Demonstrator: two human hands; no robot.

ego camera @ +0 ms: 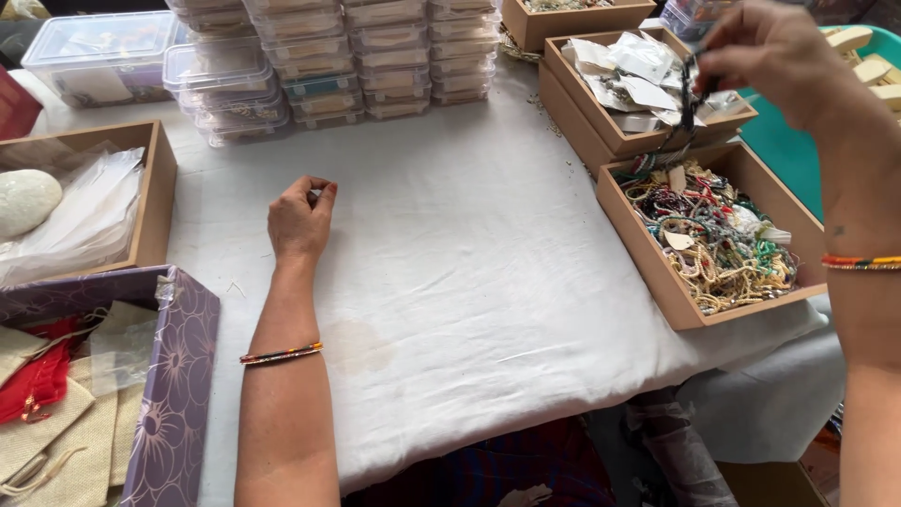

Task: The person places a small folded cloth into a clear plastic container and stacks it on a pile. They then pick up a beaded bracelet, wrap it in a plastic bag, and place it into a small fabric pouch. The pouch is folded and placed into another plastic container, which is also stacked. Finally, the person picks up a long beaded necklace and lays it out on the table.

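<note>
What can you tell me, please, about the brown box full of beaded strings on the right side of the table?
The brown box looks like cardboard, shallow and open-topped, sitting skewed at the right edge of the white-covered table. It is heaped with tangled beaded strings in cream, green, red and dark tones, plus a few small pale tags. Its far corner adjoins a similar box of white packets. The right hand lifts a dark strand above it.

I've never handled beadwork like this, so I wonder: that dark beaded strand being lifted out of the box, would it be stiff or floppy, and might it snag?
Probably floppy: the dark beaded strand hangs straight down from the right hand. It looks light, pinched by fingertips alone. It may well snag, since its lower end runs into the tangled heap in the cardboard box.
</note>
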